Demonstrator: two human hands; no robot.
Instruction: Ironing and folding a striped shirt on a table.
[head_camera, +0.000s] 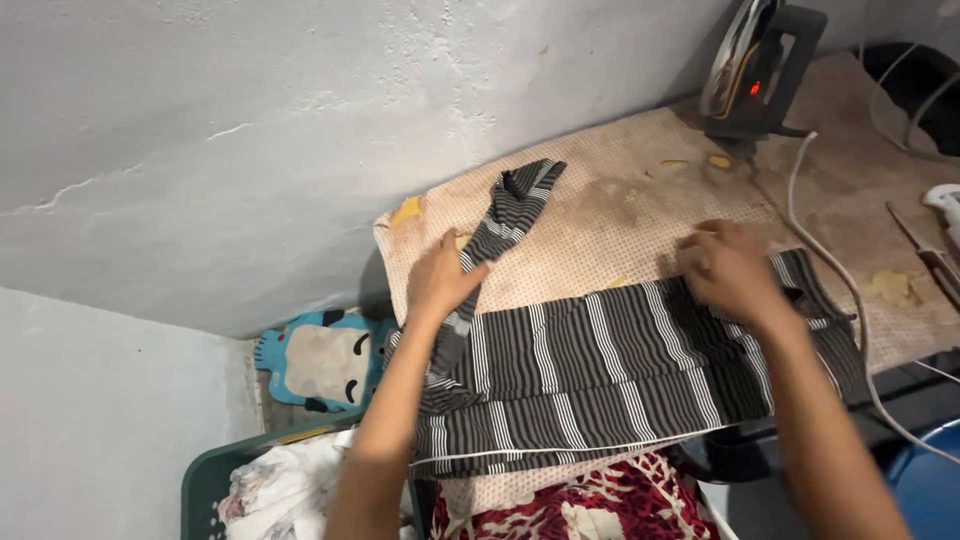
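Note:
A dark grey and white striped garment lies folded across a worn, stained ironing pad. One sleeve stretches up toward the wall. My left hand presses flat on the base of that sleeve at the garment's left end. My right hand rests fingers-down on the garment's upper right edge. Neither hand lifts the cloth.
An iron with a red light stands upright at the pad's far right, its white cord trailing down the right side. A green laundry basket with clothes sits lower left. A red patterned cloth lies below the pad. A blue cartoon-shaped mat lies by the wall.

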